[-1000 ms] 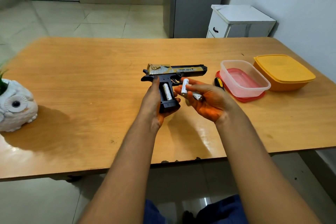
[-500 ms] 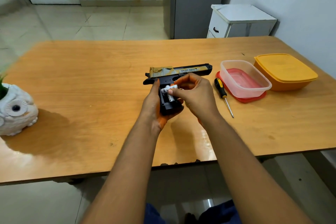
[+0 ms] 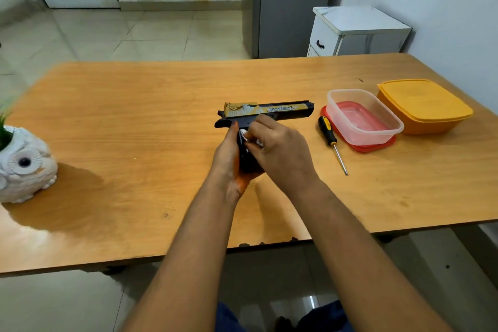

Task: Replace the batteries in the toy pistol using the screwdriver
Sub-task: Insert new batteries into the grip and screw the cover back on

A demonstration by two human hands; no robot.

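— While gripping the toy pistol [image 3: 265, 112] by its handle over the wooden table [image 3: 134, 116], left hand [image 3: 229, 159] curled tight?
— Yes. Right hand [image 3: 280, 148] pinching a white battery [image 3: 244, 132] at the handle. Screwdriver [image 3: 332, 143] lying just right, beside the clear container [image 3: 363, 116].

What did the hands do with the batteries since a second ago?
The right hand turned palm-down and moved left onto the toy pistol's handle, pressing a battery at its open slot; before, it held two batteries up, palm open. That uncovered the screwdriver lying on the table. The left hand kept its grip on the handle; the boxes and owl pot stayed put.
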